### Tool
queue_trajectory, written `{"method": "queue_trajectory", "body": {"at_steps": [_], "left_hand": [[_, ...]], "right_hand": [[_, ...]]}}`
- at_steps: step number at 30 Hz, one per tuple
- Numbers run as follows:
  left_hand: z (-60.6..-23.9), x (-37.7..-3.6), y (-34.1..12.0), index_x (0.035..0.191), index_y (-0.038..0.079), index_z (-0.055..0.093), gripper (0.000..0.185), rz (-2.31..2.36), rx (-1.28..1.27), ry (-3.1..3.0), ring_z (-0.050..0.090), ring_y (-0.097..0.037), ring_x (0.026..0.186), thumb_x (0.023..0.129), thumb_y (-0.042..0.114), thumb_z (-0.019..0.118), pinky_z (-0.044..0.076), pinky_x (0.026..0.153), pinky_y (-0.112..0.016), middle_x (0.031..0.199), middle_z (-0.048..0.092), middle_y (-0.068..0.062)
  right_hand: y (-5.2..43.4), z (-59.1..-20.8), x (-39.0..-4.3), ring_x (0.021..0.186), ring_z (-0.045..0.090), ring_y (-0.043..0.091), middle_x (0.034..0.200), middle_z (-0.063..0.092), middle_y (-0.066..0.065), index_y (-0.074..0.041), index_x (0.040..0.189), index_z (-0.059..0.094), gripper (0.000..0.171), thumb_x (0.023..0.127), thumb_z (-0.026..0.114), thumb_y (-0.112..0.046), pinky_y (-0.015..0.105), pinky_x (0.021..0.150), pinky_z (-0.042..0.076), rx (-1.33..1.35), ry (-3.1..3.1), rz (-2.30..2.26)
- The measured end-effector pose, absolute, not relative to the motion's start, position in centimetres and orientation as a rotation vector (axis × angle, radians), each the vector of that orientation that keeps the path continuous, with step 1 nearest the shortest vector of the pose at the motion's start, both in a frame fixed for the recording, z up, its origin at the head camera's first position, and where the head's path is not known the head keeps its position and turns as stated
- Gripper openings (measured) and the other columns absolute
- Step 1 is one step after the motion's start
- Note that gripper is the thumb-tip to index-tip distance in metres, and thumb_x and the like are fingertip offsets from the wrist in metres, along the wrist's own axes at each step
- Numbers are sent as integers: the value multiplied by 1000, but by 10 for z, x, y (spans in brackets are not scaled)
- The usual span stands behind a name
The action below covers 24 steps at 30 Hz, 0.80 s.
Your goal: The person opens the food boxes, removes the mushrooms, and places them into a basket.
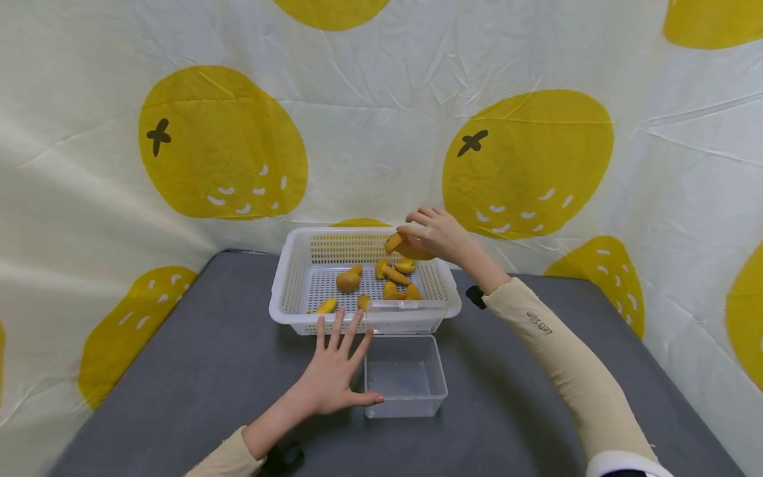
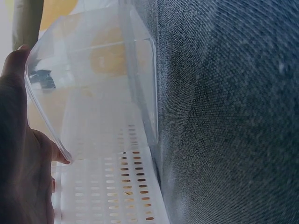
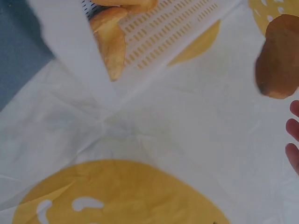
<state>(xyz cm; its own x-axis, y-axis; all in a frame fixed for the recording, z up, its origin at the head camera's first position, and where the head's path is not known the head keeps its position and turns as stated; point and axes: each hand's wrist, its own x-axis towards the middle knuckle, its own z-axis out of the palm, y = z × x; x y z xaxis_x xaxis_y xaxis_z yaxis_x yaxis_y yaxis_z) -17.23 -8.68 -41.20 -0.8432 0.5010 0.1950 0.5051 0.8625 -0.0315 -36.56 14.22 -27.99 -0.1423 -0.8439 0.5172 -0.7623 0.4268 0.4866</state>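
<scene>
My right hand [image 1: 438,235] grips a yellow-brown mushroom [image 1: 411,247] above the back right of a white perforated basket [image 1: 280,285]. In the right wrist view the mushroom's rounded brown side [image 3: 279,56] shows, with fingertips [image 3: 293,128] beside it. Several more mushrooms [image 1: 348,281] lie scattered in the basket. My left hand [image 1: 334,381] has its fingers spread, thumb at the left rim of a clear plastic container [image 1: 405,407] in front of the basket. In the left wrist view, fingertips [image 2: 60,155] are right at the container's rim [image 2: 35,100].
A clear plastic panel [image 1: 408,318] overlaps the basket's front rim. Basket and container stand on a dark grey table [image 1: 197,371]. Close behind hangs a white curtain [image 1: 369,146] with large yellow fruit prints.
</scene>
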Motion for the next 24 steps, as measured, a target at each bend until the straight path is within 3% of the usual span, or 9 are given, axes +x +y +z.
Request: {"method": "queue_trajectory", "body": {"at_steps": [8,15,24], "left_hand": [[-413,-171,-87,145,20,9,104,-24,-773,-2827,-15,-37,136,66,85,28,-1,100,-66,150,-18,-7],[-415,-171,-87,145,19,13,104,-38,-778,-2802,-8,-40,136,67,86,26,0,99,-67,151,-14,-9],[-412,-171,-86,145,20,8,104,-30,-768,-2845,-16,-37,136,67,85,31,-1,101,-66,150,-17,-8]], "right_hand": [[116,-286,-376,85,54,20,97,62,4,-21,101,66,20,81,65,-24,30,73,46,1376,-1912,-262],[98,-291,-382,86,53,21,98,61,5,-21,104,63,20,84,60,-22,30,74,45,1411,-1898,-345],[86,-300,-385,85,51,20,96,59,3,-22,102,60,15,88,55,-23,30,74,43,1407,-1898,-456]]}}
